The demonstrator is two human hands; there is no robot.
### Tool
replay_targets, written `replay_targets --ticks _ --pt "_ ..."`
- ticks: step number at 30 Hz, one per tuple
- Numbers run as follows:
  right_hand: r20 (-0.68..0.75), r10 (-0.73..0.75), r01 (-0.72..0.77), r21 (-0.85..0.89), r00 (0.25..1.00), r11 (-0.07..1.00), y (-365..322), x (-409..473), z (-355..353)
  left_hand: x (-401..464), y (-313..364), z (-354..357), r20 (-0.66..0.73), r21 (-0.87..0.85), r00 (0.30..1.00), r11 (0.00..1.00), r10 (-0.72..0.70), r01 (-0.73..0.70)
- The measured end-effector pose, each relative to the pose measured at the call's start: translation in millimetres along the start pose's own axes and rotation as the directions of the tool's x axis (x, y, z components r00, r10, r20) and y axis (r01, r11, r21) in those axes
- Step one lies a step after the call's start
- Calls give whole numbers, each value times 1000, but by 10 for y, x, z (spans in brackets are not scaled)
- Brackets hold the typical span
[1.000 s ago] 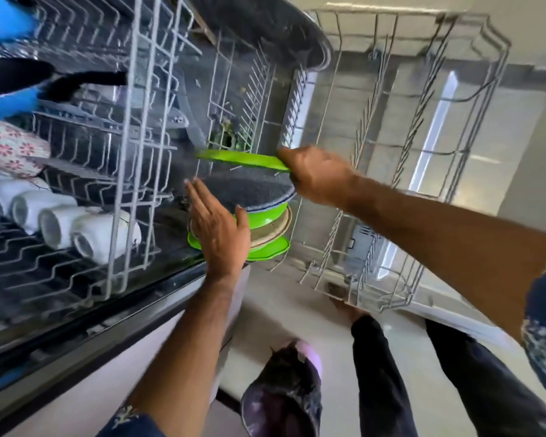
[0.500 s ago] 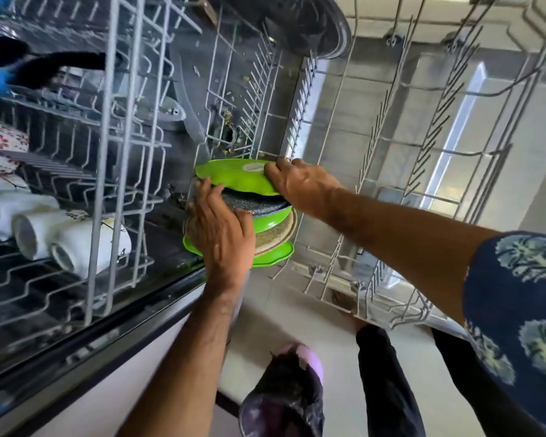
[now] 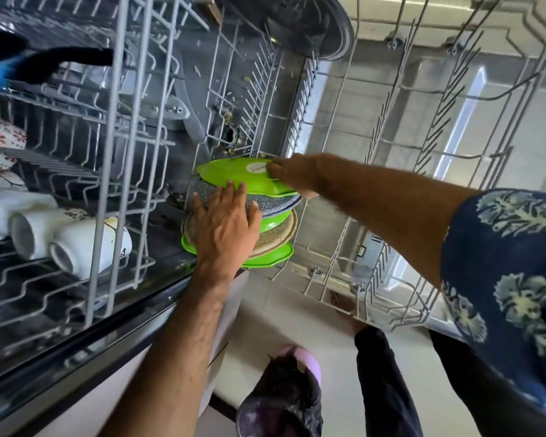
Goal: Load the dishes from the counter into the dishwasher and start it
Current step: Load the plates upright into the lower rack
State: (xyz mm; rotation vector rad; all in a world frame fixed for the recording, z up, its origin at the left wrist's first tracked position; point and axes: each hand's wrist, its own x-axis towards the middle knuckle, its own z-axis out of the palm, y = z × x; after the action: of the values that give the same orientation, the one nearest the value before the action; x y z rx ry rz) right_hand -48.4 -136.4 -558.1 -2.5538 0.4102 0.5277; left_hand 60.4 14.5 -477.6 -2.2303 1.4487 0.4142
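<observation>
Several plates stand in a row in the lower rack [image 3: 388, 190] of the open dishwasher: green ones, a speckled grey one [image 3: 267, 204] and a beige one [image 3: 276, 236]. My right hand [image 3: 293, 176] grips the rim of the farthest green plate [image 3: 234, 176], which shows a round white sticker. My left hand [image 3: 224, 227] lies flat, fingers straight, against the grey and beige plates and steadies them. The nearest green plate [image 3: 265, 257] shows below my left hand.
The upper rack [image 3: 108, 184] on the left holds white mugs [image 3: 76, 244] lying on their sides and a floral dish [image 3: 0, 140]. A dark round pan [image 3: 297, 23] stands at the back. Food crumbs lie around the filter [image 3: 230, 137]. My feet are on the pale floor.
My right hand has tipped the farthest green plate from edge-on until its sticker face shows, and moved it toward the row. My left hand stays pressed on the plates. The view has come closer.
</observation>
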Motion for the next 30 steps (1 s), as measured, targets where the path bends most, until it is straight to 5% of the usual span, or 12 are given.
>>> replay_targets --ticks 9,15,21,30 --pt "-137 66 -50 122 988 991 27 -376 43 37 14 -80 103 -17 995 1000 19 -17" --pt "-216 209 -67 526 954 848 -233 -1263 -333 -641 237 -492 -12 21 998 997 68 -68" --pt "-177 129 -54 376 976 925 -821 -2384 -979 -1828 383 -1253 -85 -90 996 996 -8 0" --pt "-139 -192 216 184 971 959 -2151 -3629 -1928 -3952 303 -2063 -69 -190 981 968 -182 167"
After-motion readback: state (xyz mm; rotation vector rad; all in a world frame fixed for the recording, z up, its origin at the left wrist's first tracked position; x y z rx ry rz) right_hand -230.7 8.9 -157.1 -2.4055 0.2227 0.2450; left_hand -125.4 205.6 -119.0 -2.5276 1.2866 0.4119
